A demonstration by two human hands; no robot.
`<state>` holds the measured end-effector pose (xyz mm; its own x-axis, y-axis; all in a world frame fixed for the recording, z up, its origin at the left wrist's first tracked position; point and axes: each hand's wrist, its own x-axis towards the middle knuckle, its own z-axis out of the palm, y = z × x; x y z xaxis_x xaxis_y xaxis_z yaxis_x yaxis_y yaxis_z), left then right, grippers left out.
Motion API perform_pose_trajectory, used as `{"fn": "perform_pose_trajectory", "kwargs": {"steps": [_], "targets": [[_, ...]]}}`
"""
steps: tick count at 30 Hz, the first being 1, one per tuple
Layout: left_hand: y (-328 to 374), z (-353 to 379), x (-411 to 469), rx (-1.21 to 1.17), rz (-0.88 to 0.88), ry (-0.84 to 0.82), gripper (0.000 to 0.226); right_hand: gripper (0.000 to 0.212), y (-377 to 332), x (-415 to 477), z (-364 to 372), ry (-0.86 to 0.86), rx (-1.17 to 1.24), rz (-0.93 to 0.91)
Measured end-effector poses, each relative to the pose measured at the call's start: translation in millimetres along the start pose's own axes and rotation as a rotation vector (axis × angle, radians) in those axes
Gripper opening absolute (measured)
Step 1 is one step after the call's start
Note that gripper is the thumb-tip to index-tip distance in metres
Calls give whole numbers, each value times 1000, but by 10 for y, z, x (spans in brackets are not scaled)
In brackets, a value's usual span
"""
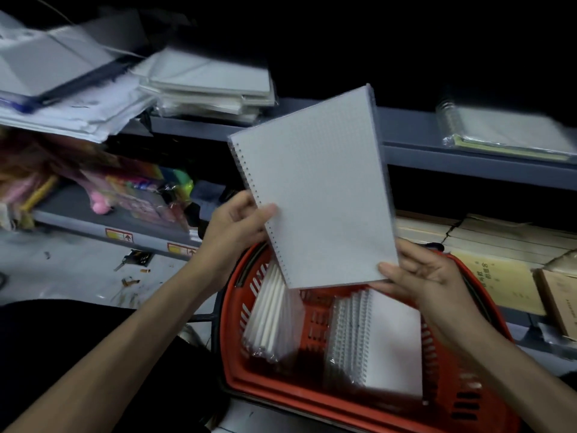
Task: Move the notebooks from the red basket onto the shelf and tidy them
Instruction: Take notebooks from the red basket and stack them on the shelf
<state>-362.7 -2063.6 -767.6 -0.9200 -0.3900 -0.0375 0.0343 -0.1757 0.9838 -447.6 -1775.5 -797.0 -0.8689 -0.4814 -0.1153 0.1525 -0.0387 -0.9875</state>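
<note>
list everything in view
held notebook: one, pale grey, above basket
red basket: one, red, lower centre
left notebook bundle: one, white, in basket
right notebook bundle: one, white, in basket
shelf: one, grey, behind basket
wrapped notebooks: one stack, white, shelf right
white pads: one stack, shelf centre
loose papers: one pile, white, upper left
colourful packets: several, lower shelf left
tan books: several, lower right
left hand: grips notebook's spiral edge
right hand: pinches its lower corner
</note>
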Motion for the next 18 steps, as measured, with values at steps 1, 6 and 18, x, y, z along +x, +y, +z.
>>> {"fn": "perform_pose_trajectory", "kwargs": {"steps": [1,6,18], "targets": [[-19,21,-70,80,7,-33,30,52,-24,19,34,4,26,-1],[-26,-63,-297,390,70,-150,70,61,-167,55,161,-6,163,-7],[683,-445,-171,415,318,5,93,58,-888,379,912,-81,48,-238]]}}
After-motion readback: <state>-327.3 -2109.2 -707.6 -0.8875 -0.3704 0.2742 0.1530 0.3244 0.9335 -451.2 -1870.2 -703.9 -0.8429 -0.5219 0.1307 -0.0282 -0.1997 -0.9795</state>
